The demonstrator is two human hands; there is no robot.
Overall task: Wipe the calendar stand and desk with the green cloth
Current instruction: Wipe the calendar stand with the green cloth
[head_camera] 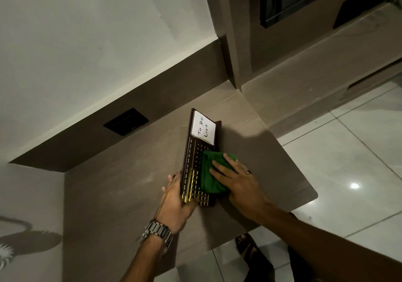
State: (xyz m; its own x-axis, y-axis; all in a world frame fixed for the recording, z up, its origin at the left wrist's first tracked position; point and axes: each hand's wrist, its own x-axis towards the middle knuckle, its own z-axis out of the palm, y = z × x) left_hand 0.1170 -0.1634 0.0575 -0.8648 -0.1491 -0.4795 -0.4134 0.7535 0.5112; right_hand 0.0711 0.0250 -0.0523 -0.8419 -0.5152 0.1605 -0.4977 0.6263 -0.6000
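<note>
A dark brown calendar stand [191,151] with gold date tiles and a white "To Do List" card stands tilted on the brown wooden desk [130,183]. My left hand [174,199], with a metal watch on the wrist, grips the stand's near end from the left. My right hand [237,181], wearing a ring, lies flat on the green cloth [210,177] and presses it against the stand's front face over the date numbers. The cloth hides part of the numbers and the stand's lower right side.
A black wall socket [126,121] sits in the brown backsplash behind the desk. A cabinet column [235,42] rises at the desk's far right corner. White floor tiles [348,162] lie to the right, and my sandalled foot [248,247] shows below the desk edge.
</note>
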